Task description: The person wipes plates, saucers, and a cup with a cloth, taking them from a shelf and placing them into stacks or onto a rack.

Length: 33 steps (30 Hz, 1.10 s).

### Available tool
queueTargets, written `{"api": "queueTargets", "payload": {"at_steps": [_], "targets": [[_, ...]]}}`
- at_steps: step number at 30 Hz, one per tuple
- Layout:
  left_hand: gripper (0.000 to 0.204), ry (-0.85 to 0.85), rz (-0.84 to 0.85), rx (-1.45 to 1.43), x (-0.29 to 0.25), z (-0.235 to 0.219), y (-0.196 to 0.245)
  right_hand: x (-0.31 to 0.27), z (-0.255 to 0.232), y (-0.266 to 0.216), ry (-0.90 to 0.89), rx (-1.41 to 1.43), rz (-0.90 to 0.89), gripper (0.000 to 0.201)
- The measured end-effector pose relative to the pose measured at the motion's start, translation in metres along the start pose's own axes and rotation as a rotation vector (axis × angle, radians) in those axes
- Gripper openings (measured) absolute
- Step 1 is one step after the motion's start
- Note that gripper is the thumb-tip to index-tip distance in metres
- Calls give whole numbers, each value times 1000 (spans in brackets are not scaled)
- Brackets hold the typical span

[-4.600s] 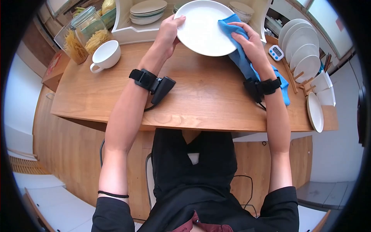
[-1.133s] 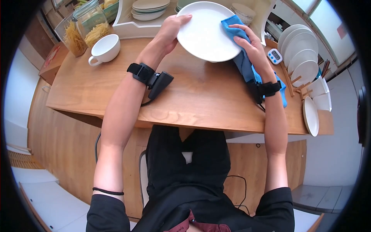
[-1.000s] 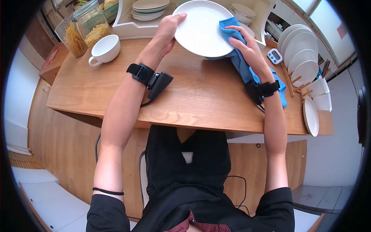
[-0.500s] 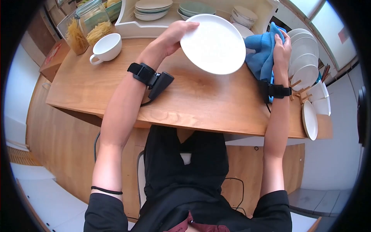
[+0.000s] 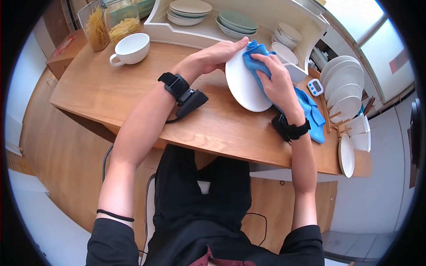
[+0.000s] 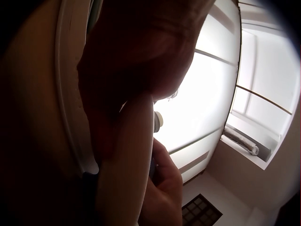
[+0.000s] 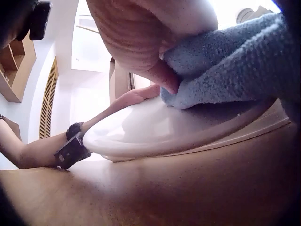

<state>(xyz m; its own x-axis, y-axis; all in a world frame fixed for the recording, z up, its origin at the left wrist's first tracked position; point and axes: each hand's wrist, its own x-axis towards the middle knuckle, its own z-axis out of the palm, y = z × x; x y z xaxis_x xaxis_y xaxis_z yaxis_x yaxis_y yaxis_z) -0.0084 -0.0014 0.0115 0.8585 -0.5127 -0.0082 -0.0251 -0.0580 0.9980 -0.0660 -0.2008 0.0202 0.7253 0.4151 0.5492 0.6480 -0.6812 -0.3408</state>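
My left hand (image 5: 220, 55) grips the upper left rim of a white plate (image 5: 244, 88), thumb over its face and fingers behind. The plate is held tilted above the wooden table (image 5: 204, 119). With my right hand (image 5: 278, 82) I hold a blue cloth (image 5: 256, 55) bunched against the plate's upper right face; the rest of the cloth trails onto the table. In the right wrist view the thumb presses the cloth (image 7: 225, 66) onto the plate (image 7: 141, 129). The left wrist view is dark, with the plate (image 6: 127, 160) seen edge-on in the left hand (image 6: 136, 61).
A white cup (image 5: 133, 48) and a pasta container (image 5: 95, 29) stand on the left. Behind is a white shelf (image 5: 186, 35) with stacked plates and bowls (image 5: 237, 22). At right are a timer (image 5: 315, 87), a rack of plates (image 5: 346, 108) and a leaning dish (image 5: 346, 156).
The right hand lifted the cloth away to the right, then brought it back onto the plate. The plate came lower and turned more on edge. The head view has shifted and rotated.
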Motion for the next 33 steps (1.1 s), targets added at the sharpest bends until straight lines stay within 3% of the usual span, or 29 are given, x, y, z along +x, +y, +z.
{"api": "queueTargets", "payload": {"at_steps": [3,6,9,13,15,19,25,28,33], "targets": [[58,29,13,-63,4,2,-4,0,2,-11,-111,31,-16,37],[58,60,3,-74,4,-5,-4,-3,9,-18,-131,166,-171,38],[57,129,-18,-91,9,-12,-4,-3,6,-26,-210,165,-190,38],[52,225,79,-204,14,-21,-7,-2,-1,-21,-252,164,-176,36],[50,340,117,-232,15,-22,-5,-2,-3,-13,-235,154,-166,35],[49,370,155,-252,16,-28,-5,1,-9,0,-126,141,-144,33],[52,254,123,-143,13,-27,-4,1,-15,25,-37,72,-59,27],[53,167,81,-67,9,-19,-2,1,-16,37,95,-16,-39,26],[56,79,38,38,1,-9,1,1,-9,35,104,-74,-17,26]]}}
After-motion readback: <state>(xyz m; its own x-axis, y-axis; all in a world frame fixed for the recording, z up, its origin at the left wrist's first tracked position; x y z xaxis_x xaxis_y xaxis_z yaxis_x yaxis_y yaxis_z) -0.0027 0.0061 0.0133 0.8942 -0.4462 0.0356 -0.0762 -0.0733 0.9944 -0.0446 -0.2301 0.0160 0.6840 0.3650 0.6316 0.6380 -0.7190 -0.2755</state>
